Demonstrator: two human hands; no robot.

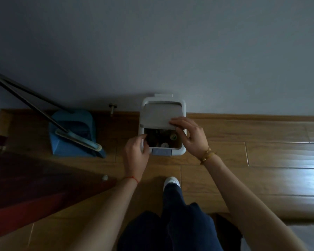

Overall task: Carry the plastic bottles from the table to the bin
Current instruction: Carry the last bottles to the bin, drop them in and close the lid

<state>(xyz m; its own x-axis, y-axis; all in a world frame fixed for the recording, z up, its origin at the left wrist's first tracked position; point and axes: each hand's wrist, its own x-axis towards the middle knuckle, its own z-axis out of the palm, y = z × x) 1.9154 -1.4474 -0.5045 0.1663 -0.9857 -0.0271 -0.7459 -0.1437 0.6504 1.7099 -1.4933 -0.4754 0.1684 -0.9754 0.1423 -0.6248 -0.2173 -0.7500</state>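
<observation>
While both hands reach down to the bin, a dark red rug (25, 178) lies far to the left on the wood floor (243, 160). Next to it a blue dustpan (71, 134) stands against the wall (170, 51), with a broom (80, 139) resting across it and two long dark handles leaning up to the left. A small metal door stop (113, 107) sticks out of the baseboard between the dustpan and the bin.

The left hand (137, 154) is at the left edge of the bin's opening. Its fingers are curled loosely and it holds nothing I can see. A thin red string (132, 178) goes around that wrist.

The white bin (181, 151) sits on the floor right up against the wall. Its lid (159, 115) is tipped up, so the front half is open. Inside it is dark, but two bottle tops show: a white cap (165, 145) near the front and a green cap (173, 136) farther back. Those bottles are in the bin.

The right hand (192, 134) is on the right side. Its fingers are spread, with the fingertips (174, 122) pressed on the front edge of the lid. A gold bracelet (207, 154) is on that wrist.

Below the bin, a white shoe (171, 182) and dark blue trousers (170, 223) stand on the floor.
</observation>
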